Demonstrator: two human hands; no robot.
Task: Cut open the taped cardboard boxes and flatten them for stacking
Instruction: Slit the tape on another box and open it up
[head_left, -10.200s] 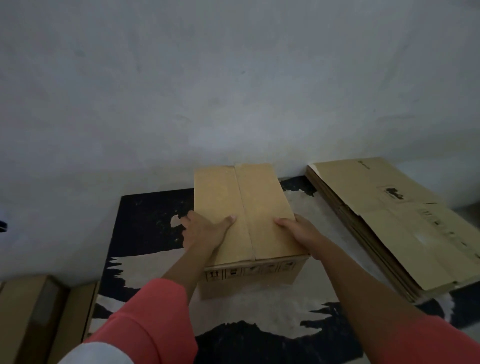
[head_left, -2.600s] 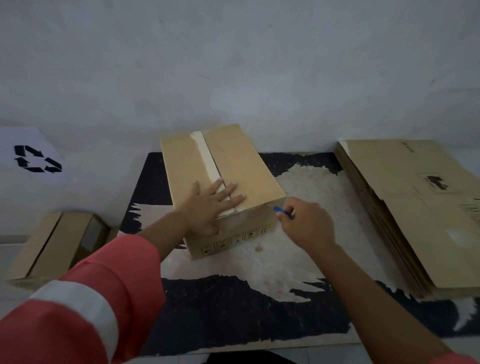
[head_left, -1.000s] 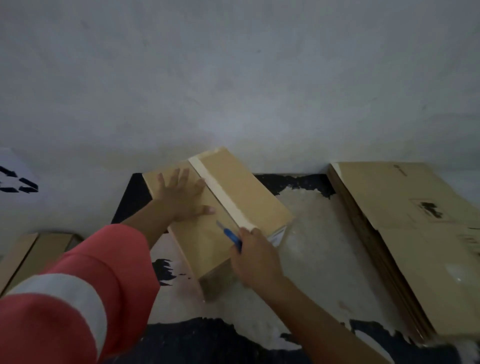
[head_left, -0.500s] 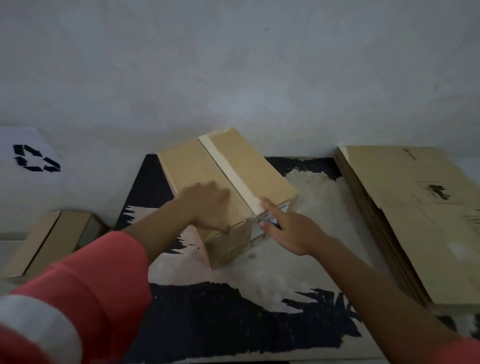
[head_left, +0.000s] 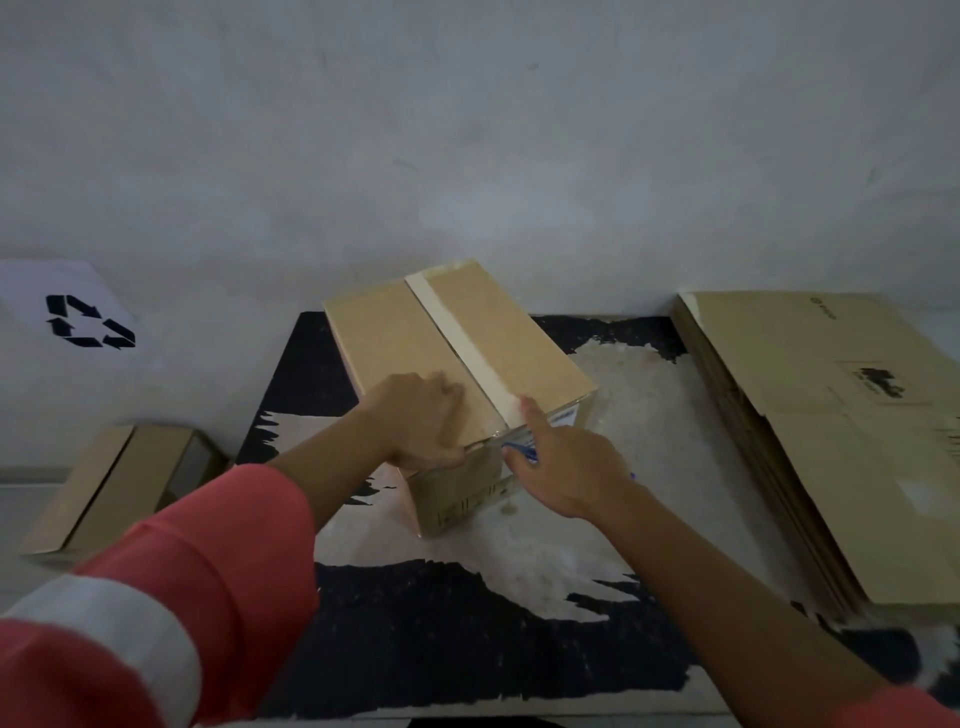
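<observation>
Taped cardboard box (head_left: 384, 338) on the mat (head_left: 467, 649), both hands on it
Left hand (head_left: 421, 421) curls over its near top edge; right hand (head_left: 566, 467) grips a blue cutter (head_left: 522, 451) at the near end of the tape (head_left: 467, 348), forefinger on it

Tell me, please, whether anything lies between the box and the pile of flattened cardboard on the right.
Nothing visible does. Only a bare stretch of mat separates the box from the pile. The right hand, holding a blue cutter, sits at the box's near right corner, on that side.
</observation>
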